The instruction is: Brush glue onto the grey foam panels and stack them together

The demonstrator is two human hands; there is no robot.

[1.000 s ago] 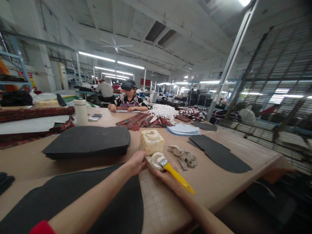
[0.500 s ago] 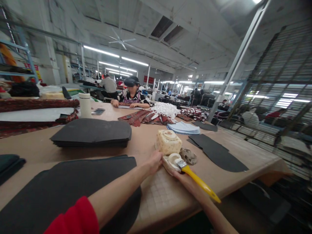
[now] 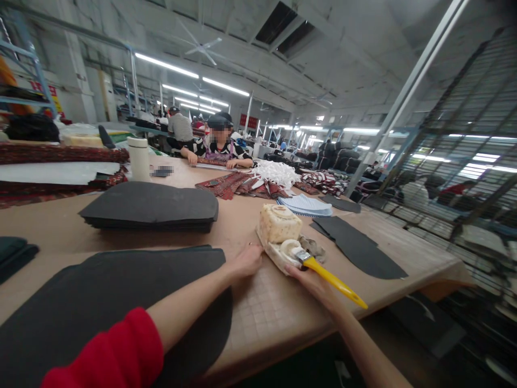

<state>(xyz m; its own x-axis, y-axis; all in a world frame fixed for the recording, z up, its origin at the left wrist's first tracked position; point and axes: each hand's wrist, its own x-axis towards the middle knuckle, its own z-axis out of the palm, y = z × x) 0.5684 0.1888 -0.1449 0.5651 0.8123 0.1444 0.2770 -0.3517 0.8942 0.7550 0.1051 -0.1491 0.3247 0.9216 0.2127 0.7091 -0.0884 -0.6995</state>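
Note:
A cream plastic jug, cut open and crusted, lies on the table with white paste in its near end. Across that opening rests a paintbrush with a yellow handle, its bristles in the paste. My right hand grips the jug's near rim, beneath the brush handle. Just left of the jug is my left hand, fingers curled together low over the table; their tips are hidden. Behind my left forearm lies a large dark grey sheet. A crumpled rag sits against the jug's right side.
A stack of dark padded pieces lies left of centre, near a cream bottle. More dark cut pieces lie at right. Across the table a co-worker handles patterned fabric. White strips are heaped at the back.
My left hand has drawn slightly left, away from the jug's side. The jug appears slightly turned, with my right hand still at its rim. My view has shifted a little.

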